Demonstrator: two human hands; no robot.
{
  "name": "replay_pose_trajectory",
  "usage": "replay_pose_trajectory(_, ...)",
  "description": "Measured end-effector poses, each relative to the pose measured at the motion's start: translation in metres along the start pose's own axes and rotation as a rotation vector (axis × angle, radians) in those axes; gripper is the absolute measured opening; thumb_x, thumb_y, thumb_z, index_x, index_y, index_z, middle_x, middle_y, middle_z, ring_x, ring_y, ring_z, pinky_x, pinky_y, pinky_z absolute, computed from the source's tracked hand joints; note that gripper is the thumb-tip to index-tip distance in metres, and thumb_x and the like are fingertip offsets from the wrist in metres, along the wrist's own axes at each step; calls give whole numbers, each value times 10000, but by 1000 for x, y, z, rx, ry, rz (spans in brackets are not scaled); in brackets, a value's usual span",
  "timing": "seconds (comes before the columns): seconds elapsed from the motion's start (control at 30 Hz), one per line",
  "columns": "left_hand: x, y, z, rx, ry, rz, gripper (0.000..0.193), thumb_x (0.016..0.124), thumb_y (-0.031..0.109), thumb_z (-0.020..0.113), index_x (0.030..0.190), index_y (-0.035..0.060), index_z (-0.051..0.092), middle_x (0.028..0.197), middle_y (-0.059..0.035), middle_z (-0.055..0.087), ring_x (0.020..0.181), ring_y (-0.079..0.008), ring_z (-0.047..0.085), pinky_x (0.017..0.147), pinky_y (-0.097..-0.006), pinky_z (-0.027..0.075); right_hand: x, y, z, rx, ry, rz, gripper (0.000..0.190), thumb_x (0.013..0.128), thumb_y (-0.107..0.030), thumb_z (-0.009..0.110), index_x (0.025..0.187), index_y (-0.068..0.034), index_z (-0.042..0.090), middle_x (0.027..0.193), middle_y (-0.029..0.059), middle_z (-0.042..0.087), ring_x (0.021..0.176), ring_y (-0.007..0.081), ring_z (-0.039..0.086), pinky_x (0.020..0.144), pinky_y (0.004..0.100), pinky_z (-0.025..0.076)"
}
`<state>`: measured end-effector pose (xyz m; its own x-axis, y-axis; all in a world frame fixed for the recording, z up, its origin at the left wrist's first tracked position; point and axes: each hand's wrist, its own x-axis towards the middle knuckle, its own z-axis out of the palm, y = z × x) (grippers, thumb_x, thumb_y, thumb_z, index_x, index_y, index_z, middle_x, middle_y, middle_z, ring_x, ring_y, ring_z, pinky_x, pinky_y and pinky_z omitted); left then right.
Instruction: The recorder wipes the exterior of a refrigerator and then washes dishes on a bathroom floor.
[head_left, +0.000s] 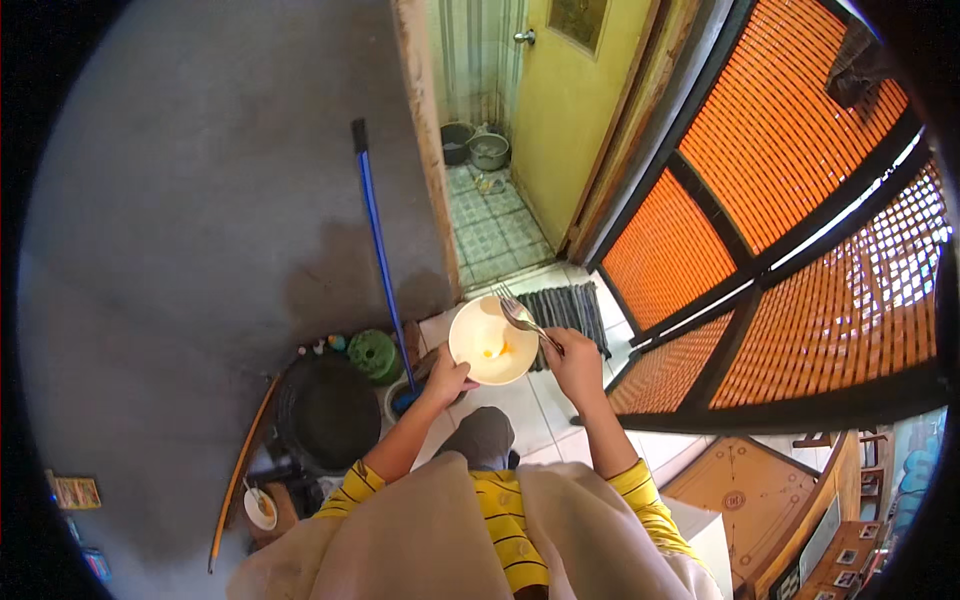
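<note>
My left hand (448, 381) grips the left rim of a cream-coloured bowl (474, 330). The bowl tilts towards me, and a small orange-yellow residue (496, 351) lies on its inner surface. In my right hand (576, 365) are a metal fork (503, 292) and what looks like a spoon (516, 311), held together by their handles. Their heads reach over the bowl's upper right rim, the fork tines just past it. Below the bowl are the tiled floor (538, 412) and my dark-clothed knee (480, 435).
Ahead, a yellow door (585, 127) stands ajar, with basins (489, 151) inside. A striped mat (566, 315) lies before it. An orange lattice partition (667, 232) bounds the right. At left are a large black pan (328, 412), a green container (374, 355), a blue pole (381, 255) and another bowl (260, 510).
</note>
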<state>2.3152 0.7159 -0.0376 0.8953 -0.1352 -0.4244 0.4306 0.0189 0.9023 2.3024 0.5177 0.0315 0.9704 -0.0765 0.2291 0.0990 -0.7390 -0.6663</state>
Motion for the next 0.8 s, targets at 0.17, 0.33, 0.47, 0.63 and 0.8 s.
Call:
replay_pose_trajectory(0.17,89,-3,18,-60,-36,-81,448,713,-24,352,1124,15,180,1048,-196,404,765,-284,570,560,-330,525,75,42,-5,7,42,41,136,712,-151,553,821,-83,598,654,115,529,622,283,535,545,348,422)
replay_pose_trajectory(0.33,180,33,48,-34,-10,-78,458,716,-15,363,1134,16,179,1025,-188,430,755,-258,576,544,-303,522,132,98,-22,56,-35,210,173,714,-150,551,854,-55,589,700,133,554,623,251,543,558,308,419)
replay_pose_trajectory(0.47,255,66,62,33,18,-20,458,720,-5,370,1134,5,175,1016,-189,427,735,-245,570,525,-293,518,184,134,-27,155,33,231,187,709,-127,553,858,-17,583,701,149,557,592,237,537,554,296,414)
replay_pose_trajectory(0.63,340,95,58,-21,65,-88,442,726,7,371,1123,0,175,1012,-189,423,729,-246,567,535,-300,520,276,156,-15,114,-19,215,196,723,-141,552,848,7,576,705,154,562,596,233,544,559,285,416)
replay_pose_trajectory(0.8,430,101,45,-149,213,-186,407,736,7,343,1118,23,204,993,-172,443,717,-231,561,518,-305,517,393,217,23,159,-160,157,213,744,-183,550,834,8,583,572,84,544,514,131,501,495,259,389)
